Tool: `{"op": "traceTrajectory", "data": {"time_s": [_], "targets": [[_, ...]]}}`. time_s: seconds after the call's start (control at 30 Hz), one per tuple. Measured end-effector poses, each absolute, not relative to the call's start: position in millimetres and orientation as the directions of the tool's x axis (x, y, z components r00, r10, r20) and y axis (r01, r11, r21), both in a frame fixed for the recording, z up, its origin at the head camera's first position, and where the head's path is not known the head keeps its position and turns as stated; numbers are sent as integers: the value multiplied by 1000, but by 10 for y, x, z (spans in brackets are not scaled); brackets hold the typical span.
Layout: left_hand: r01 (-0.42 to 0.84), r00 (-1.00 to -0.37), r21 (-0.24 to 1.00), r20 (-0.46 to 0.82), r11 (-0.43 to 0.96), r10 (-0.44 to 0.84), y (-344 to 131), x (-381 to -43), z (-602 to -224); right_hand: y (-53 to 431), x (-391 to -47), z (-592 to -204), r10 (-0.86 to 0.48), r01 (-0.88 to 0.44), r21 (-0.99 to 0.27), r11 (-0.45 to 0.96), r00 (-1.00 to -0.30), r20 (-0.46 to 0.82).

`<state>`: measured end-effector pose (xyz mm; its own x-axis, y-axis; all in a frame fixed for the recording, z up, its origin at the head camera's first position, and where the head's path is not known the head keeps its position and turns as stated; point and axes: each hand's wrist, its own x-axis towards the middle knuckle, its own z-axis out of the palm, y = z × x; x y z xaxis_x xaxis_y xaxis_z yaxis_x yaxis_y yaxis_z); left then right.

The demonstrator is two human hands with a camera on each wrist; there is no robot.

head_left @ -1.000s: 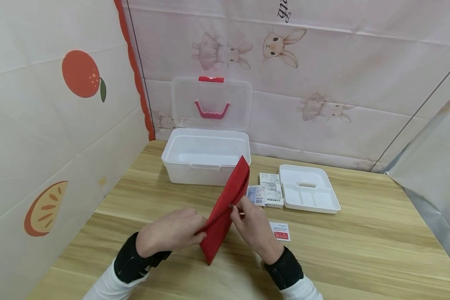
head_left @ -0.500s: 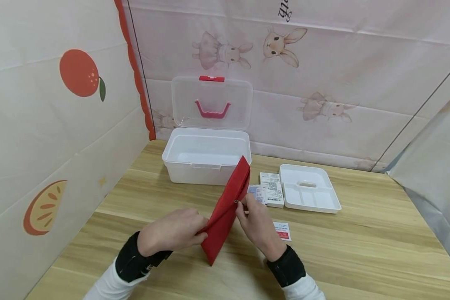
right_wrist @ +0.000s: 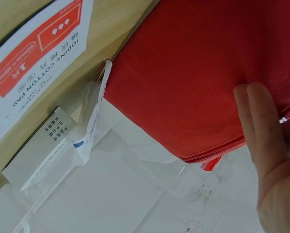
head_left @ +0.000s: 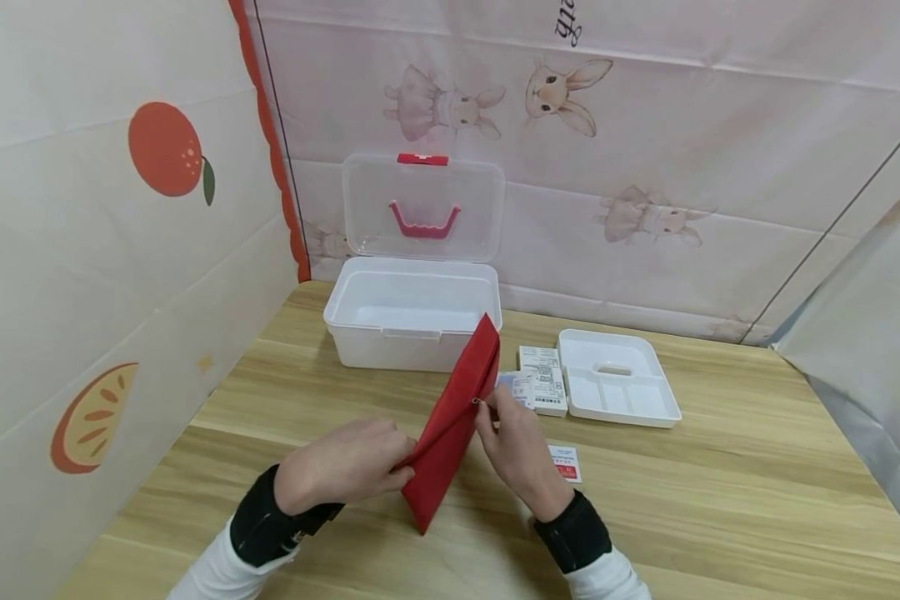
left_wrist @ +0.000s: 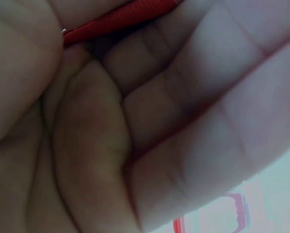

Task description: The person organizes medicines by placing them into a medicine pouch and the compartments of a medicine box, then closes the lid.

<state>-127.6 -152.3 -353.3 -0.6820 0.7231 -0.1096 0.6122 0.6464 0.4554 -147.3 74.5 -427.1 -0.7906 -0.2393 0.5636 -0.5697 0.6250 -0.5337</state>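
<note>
A red fabric zippered pouch (head_left: 438, 475) stands tilted on edge above the wooden table in the head view. My left hand (head_left: 348, 462) grips its near-left edge; a strip of the pouch (left_wrist: 120, 22) shows beyond the curled fingers in the left wrist view. Between the thumb and index finger of my right hand (head_left: 521, 446) the small zipper pull (head_left: 476, 401) is pinched, partway along the zipper. Seen from the right wrist, other fingers (right_wrist: 261, 121) lie against the pouch's side, and the zipper teeth run beside them. The pouch's contents are hidden.
Behind the pouch stands a white plastic box (head_left: 378, 346) with its clear lid (head_left: 423, 187) raised. To the right are a white compartment tray (head_left: 626, 400), a small printed carton (head_left: 547, 383) and a packet (head_left: 516, 385). An iodine cotton pad packet (head_left: 566, 464) lies near my right wrist.
My right hand has slid the zipper pull slightly up and to the right along the pouch, mostly in the first half second. The left hand has kept its grip, nearly still.
</note>
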Motion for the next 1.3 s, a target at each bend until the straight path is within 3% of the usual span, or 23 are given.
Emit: {"op": "traceTrajectory", "data": {"time_s": [0.33,0.83,1.3], "targets": [[466,-727,563,-196,682,659,-1556,-1309,-3560,730,-1448,-4265,-259,-573,-561,598,-800,541],[361,-839,689,-53,628,541,-1481,-1379,-3571,746,-1476,-4277,-271,-557,-567,607,-816,511],[500,-807,561,25,660,590,-1391,-1297,-3581,735,-1473,-4292,-242,-537,-565,626,-823,514]]}}
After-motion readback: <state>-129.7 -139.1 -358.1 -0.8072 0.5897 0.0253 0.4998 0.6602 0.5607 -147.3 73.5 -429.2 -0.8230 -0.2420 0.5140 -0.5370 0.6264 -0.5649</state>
